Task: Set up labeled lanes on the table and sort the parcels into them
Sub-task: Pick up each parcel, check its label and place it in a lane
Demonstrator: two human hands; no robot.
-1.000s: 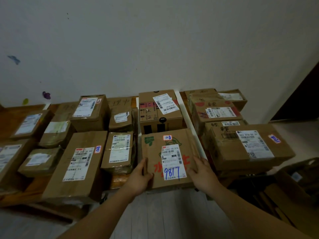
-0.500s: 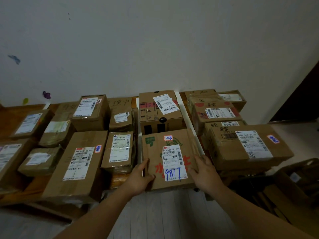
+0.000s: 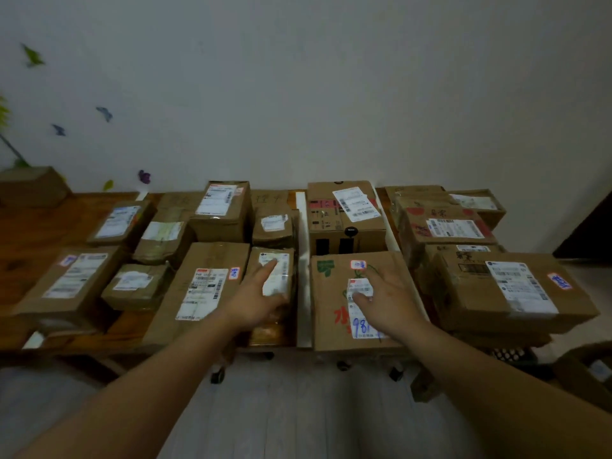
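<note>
Several brown cardboard parcels with white shipping labels lie in rows on the table [image 3: 39, 226]. A flat parcel [image 3: 334, 326] with red and green scrawl and blue digits lies at the near edge of the middle lane. My right hand [image 3: 384, 299] hovers over its label, fingers spread, holding nothing. My left hand [image 3: 256, 298] reaches over a small parcel [image 3: 276, 273] left of a white divider strip [image 3: 303, 293], index finger extended, also empty. Another white strip [image 3: 390, 226] bounds the lane on the right.
A taller box [image 3: 344, 226] stands behind the flat parcel. More boxes fill the right lane, with a big one [image 3: 480, 293] in front. Left lanes hold several parcels, including a long box [image 3: 198, 293]. A wall stands behind; grey floor [image 3: 281, 409] lies below me.
Both hands let go of the flat parcel's near edge. They lifted and moved forward: the right over its label, the left across to the small parcel. The camera tilted up.
</note>
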